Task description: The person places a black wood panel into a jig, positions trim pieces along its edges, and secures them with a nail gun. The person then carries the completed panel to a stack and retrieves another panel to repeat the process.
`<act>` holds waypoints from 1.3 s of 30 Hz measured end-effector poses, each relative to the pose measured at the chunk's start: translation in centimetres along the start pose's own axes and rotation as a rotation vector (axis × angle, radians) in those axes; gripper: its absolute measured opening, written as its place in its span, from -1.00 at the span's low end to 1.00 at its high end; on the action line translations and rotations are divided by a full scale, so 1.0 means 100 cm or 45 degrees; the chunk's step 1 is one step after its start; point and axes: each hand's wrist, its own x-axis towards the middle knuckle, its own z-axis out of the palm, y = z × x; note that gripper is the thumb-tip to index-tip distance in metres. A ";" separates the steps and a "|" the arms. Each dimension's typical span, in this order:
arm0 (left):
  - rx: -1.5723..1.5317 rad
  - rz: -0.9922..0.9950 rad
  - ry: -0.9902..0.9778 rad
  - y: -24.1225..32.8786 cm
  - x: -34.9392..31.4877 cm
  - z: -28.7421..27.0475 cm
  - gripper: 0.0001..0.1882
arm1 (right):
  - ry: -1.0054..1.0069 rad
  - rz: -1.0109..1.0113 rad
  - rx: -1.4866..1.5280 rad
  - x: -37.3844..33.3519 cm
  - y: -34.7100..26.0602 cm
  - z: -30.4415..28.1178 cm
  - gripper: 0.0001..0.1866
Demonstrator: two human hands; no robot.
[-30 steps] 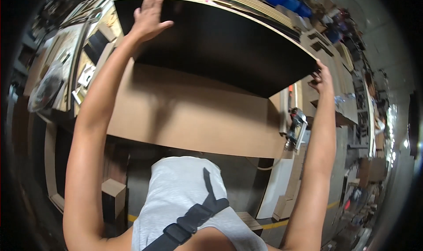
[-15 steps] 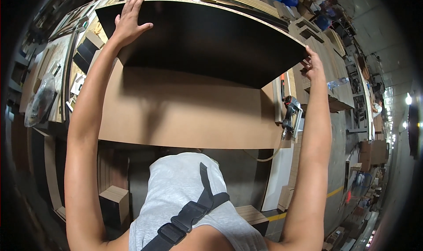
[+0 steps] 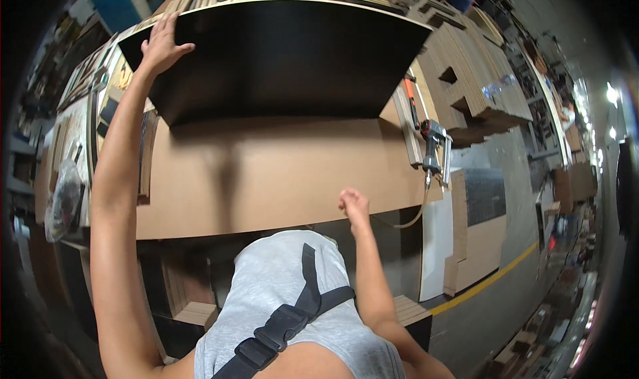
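The left hand (image 3: 160, 46) lies flat, fingers spread, on the black panel (image 3: 279, 53) at 11 o'clock. The right hand (image 3: 353, 206) is clenched, holding nothing, over the brown board (image 3: 266, 173); a nail gun (image 3: 434, 143) lies at 3 o'clock.

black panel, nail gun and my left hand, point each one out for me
black panel (image 3: 286, 59), head view, middle of its dark face
nail gun (image 3: 434, 143), head view, on its grey body at the table's right edge
left hand (image 3: 160, 46), head view, back of the hand lying on the panel's left corner
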 end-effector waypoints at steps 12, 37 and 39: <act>0.104 0.133 0.103 0.000 0.055 0.036 0.04 | 0.360 0.151 0.094 -0.097 0.097 -0.029 -0.63; -0.018 0.031 0.466 0.017 -0.005 0.012 -0.16 | 0.288 -0.212 0.089 0.062 -0.053 0.007 -0.69; -0.055 0.063 0.538 0.020 -0.030 -0.003 -0.20 | 0.335 -0.327 0.134 0.059 -0.085 0.001 -0.70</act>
